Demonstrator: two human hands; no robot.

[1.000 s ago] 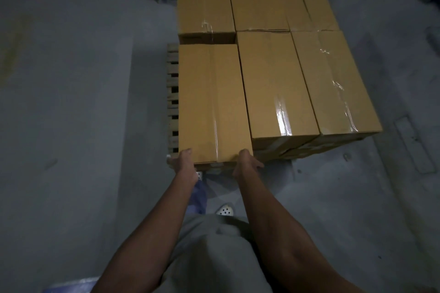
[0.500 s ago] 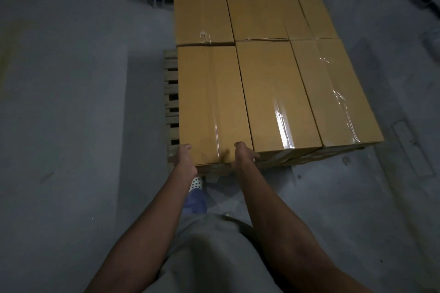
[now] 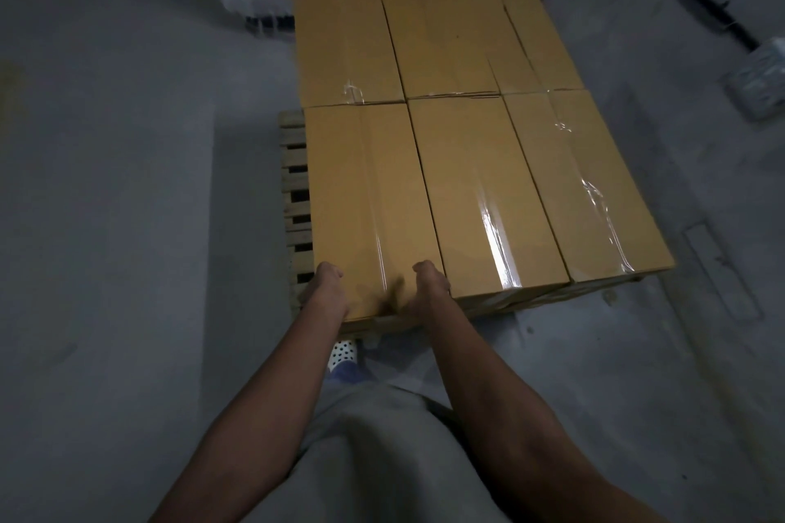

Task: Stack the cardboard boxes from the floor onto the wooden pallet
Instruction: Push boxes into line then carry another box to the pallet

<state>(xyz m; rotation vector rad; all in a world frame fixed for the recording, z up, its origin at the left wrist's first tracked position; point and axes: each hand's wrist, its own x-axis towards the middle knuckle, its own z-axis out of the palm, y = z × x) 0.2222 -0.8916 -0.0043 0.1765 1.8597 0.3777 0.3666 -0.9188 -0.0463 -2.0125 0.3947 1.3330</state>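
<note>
— So where's the box [image 3: 369, 204]?
— On the pallet [image 3: 292, 183], front row, at nine o'clock of the neighbouring box [image 3: 480, 191], sides touching.
— And the hands?
— Both clamped on its six o'clock end, left hand [image 3: 325, 289] and right hand [image 3: 429, 287] a corner each, probably squaring it flush with the row.

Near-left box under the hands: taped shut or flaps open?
Shut. The near-left box lies with flaps flat and a glossy tape strip along its top seam.
</note>
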